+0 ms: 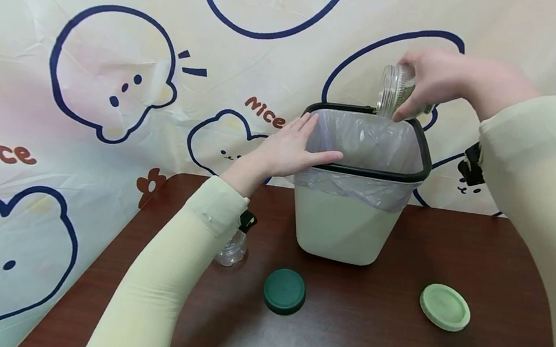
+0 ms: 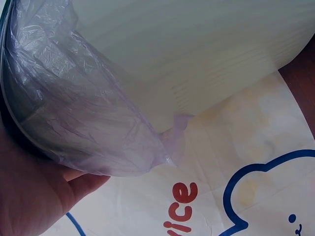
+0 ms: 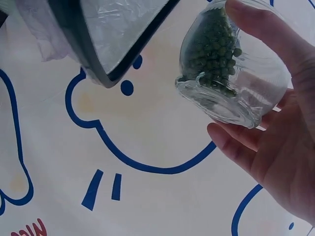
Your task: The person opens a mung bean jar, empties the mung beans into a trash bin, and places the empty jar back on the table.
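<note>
Grip of the right hand [image 1: 445,81]: thumb and fingers clasp a clear, ribbed, see-through jar [image 1: 389,88] containing small round green grains [image 3: 211,54]. Hold the position as follows: jar tipped on its side, just above the rear-right corner of a pale cream, tapered waste bin [image 1: 347,229], ribbed end toward the bin opening; this attitude presumably aligns that end with the opening. Grip of the left hand [image 1: 289,145]: not closed; fingers extended and thumb spread, resting at the left side of the black rim [image 1: 373,173], probably to steady the bin. A translucent, whitish-lilac plastic liner [image 1: 366,144] is folded outward over the rim, likely to keep it seated. Bin placement: upright near the rear edge of the dark brown table [image 1: 367,337], within reach of both hands. Placed apart, seemingly for clearance: a dark green round lid [image 1: 285,290] forward of the bin, a light green round lid [image 1: 445,307] toward the right edge, and a clear container [image 1: 232,252] toward the left edge, partly hidden by the left forearm.
</note>
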The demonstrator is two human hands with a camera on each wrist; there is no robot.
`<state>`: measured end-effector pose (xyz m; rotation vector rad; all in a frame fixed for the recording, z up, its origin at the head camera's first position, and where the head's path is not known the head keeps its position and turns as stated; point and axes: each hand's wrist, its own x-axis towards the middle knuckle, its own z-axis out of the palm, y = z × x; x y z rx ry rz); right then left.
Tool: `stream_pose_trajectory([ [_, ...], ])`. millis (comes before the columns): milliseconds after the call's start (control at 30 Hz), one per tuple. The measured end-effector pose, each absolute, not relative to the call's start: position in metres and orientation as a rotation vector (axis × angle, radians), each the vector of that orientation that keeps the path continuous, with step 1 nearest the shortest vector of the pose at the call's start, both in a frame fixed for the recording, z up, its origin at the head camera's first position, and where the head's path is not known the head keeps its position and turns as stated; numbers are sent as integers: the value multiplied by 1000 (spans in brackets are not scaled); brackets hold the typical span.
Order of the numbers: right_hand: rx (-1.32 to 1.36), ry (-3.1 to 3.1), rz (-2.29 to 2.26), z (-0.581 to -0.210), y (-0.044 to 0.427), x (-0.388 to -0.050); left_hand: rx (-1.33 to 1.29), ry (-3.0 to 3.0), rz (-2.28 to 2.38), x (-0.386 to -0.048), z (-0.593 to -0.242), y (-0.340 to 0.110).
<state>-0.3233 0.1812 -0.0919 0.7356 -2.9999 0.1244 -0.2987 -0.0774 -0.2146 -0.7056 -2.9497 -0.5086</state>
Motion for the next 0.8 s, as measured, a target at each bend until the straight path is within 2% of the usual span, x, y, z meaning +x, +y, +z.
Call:
stream_pose_trajectory([
  [800,704,-3009,97,-93,184,-320,-698,-2961,-510,-296,-212,-74],
])
